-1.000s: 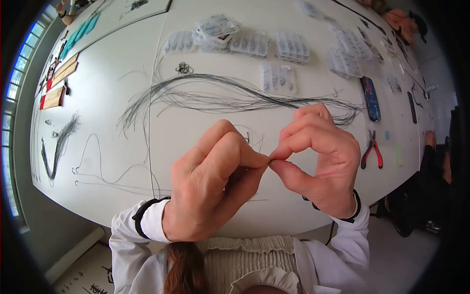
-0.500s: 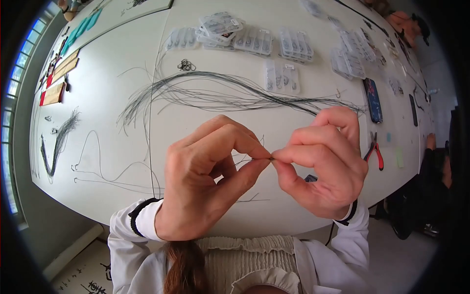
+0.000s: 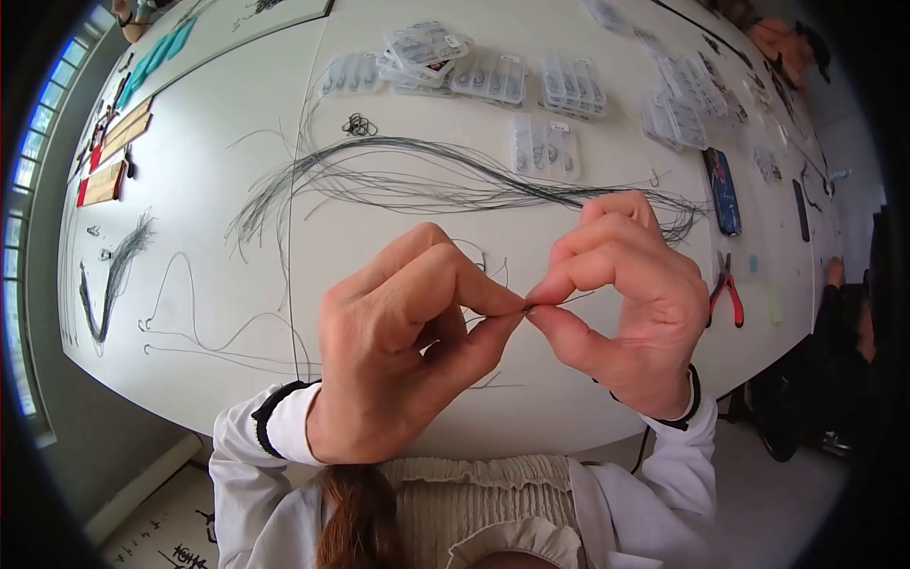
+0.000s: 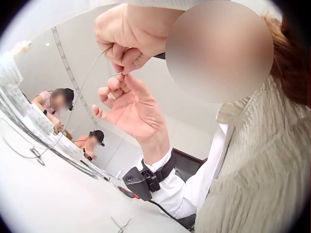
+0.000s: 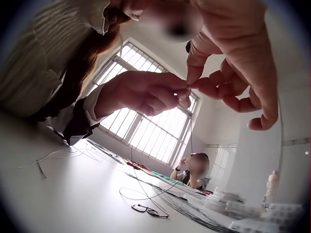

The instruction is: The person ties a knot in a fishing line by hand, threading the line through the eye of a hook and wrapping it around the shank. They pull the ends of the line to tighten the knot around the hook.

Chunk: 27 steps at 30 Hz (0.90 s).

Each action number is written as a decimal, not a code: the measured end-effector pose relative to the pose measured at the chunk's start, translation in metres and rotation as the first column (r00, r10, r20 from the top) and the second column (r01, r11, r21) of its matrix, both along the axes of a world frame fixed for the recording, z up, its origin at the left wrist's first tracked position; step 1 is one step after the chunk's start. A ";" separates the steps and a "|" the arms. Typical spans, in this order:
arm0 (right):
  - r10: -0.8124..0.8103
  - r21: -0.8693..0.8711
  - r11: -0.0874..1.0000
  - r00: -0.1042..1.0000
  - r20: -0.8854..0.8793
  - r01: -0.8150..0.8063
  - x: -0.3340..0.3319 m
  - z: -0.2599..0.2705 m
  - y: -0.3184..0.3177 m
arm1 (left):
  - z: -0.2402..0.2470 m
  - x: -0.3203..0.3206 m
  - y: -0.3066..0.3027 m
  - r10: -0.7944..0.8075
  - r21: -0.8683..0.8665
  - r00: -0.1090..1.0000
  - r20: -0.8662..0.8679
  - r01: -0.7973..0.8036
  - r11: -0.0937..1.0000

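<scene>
Head view looks down on your left hand (image 3: 379,346) and right hand (image 3: 652,311); wrist views share both, from close beneath.

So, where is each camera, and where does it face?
Head: on the head, facing forward and down at the table; left hand, right hand, sleeves show.
Left wrist: on that wrist, facing the right hand and ribbed top; left hand above.
Right wrist: on that wrist, facing the left hand and barred window; right hand nearest.
Both wrist views share both hands.
</scene>
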State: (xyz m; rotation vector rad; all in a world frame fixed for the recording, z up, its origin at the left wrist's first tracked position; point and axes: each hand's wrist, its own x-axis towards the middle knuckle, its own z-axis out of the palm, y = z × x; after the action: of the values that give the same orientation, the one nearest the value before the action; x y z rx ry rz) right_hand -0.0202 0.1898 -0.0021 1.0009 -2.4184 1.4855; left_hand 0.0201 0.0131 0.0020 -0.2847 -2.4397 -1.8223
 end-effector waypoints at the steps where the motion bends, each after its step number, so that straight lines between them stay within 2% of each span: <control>1: -0.037 0.019 0.999 0.996 -0.075 0.039 0.001 0.000 -0.001 | 0.000 0.000 0.000 0.000 0.000 1.000 0.001 0.000 1.000; 2: -0.037 0.020 0.999 0.997 -0.074 0.038 0.002 0.000 -0.002 | 0.000 0.000 -0.001 -0.017 -0.006 1.000 0.003 0.017 1.000; 4: -0.078 0.061 0.993 0.964 -0.256 0.096 0.003 0.001 -0.004 | -0.001 -0.001 -0.003 -0.034 -0.012 0.999 0.007 0.034 0.999; 5: -0.077 0.061 0.994 0.964 -0.256 0.095 0.004 0.000 -0.004 | -0.002 -0.001 -0.004 -0.057 0.007 0.998 0.027 0.056 0.998; 7: -0.054 0.131 0.982 0.868 -0.493 0.136 0.003 -0.002 -0.003 | -0.002 -0.001 -0.005 -0.077 0.027 0.996 0.046 0.076 0.997; 9: -0.024 0.167 0.976 0.829 -0.559 0.142 0.001 -0.002 -0.001 | -0.002 -0.001 -0.006 -0.079 0.082 0.990 0.114 0.070 0.994; 11: 0.006 0.201 0.967 0.782 -0.624 0.154 -0.001 -0.001 0.001 | -0.003 -0.001 -0.006 -0.065 0.087 0.992 0.106 0.056 0.995; 12: -0.013 0.145 0.986 0.901 -0.435 0.084 -0.002 0.002 0.002 | -0.003 -0.001 -0.006 -0.054 0.093 0.993 0.102 0.044 0.995; 13: -0.011 0.073 0.997 0.975 -0.222 0.028 -0.003 0.004 0.003 | -0.001 0.000 -0.006 -0.054 0.092 0.994 0.100 0.045 0.995; 14: 0.008 0.021 1.000 0.994 -0.105 -0.006 -0.006 0.005 0.005 | 0.000 0.000 -0.006 -0.042 0.090 0.994 0.102 0.032 0.995; 17: 0.060 -0.032 0.998 0.998 0.000 -0.060 -0.009 0.006 0.007 | 0.000 -0.001 -0.006 -0.034 0.076 0.995 0.094 0.027 0.997; 22: 0.060 -0.039 0.998 0.994 0.091 -0.056 -0.007 0.001 0.003 | 0.001 -0.001 -0.006 -0.043 0.049 0.995 0.091 0.038 0.998; 27: 0.090 -0.080 0.994 0.976 0.199 -0.076 -0.006 0.000 0.003 | 0.001 -0.001 -0.002 -0.011 -0.033 0.999 -0.030 0.010 0.999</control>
State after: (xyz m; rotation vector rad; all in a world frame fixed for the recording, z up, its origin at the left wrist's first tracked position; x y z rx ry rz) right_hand -0.0258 0.1925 -0.0024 0.9915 -2.4630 1.7706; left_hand 0.0193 0.0106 0.0029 -0.3256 -2.4551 -1.7702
